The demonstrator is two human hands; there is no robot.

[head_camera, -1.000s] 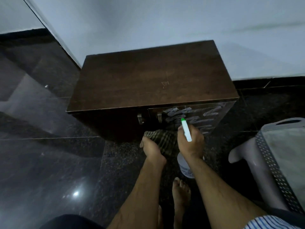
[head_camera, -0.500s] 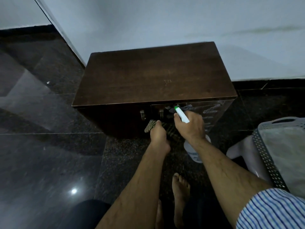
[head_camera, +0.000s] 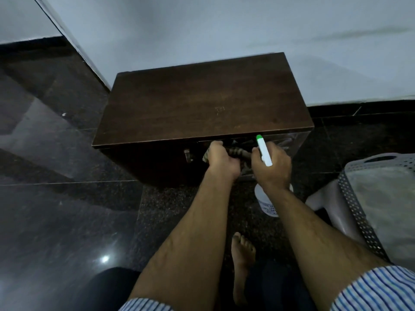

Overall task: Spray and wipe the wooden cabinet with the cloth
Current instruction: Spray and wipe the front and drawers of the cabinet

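The dark wooden cabinet [head_camera: 202,104] stands against the white wall, seen from above. My left hand [head_camera: 221,159] grips a checked cloth [head_camera: 238,152] and presses it against the upper part of the cabinet's front, just under the top edge. My right hand [head_camera: 270,163] holds a white spray bottle [head_camera: 264,151] with a green nozzle tip pointing up toward the cabinet's right door. The bottle's body hangs below my wrist. Most of the cloth is hidden behind my hands.
A metal door handle [head_camera: 187,154] shows left of my left hand. A perforated basket [head_camera: 359,212] holding grey fabric sits on a plastic stool [head_camera: 323,205] at the right. The floor is glossy black stone [head_camera: 56,209]. My bare foot [head_camera: 241,261] rests below.
Both hands rose up the cabinet front toward the top edge. The cloth went from near the floor to the upper door. The foam streaks on the right door are now mostly hidden.
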